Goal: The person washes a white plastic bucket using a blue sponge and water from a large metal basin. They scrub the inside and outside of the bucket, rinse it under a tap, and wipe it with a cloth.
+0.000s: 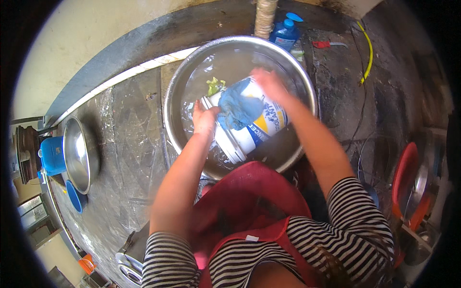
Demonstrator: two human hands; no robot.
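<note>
A white plastic bucket (248,138) with blue and yellow print lies on its side in a large round metal basin (170,108) of murky water. My left hand (204,117) grips the bucket's rim, thumb uppermost. A wet blue cloth (239,106) is draped over the bucket's upper side, beside that thumb. My right hand (268,82), blurred, is at the bucket's base end; its fingers are spread and nothing shows in them. A green leafy scrap (215,86) floats beyond the bucket.
Behind the basin stand a blue pump bottle (286,34) and a wrapped post (265,18). A red-handled curved blade (329,44) and a yellow hose piece (369,54) lie on the right. On the left, a metal bowl (77,154) stands on its side by a blue container (53,154).
</note>
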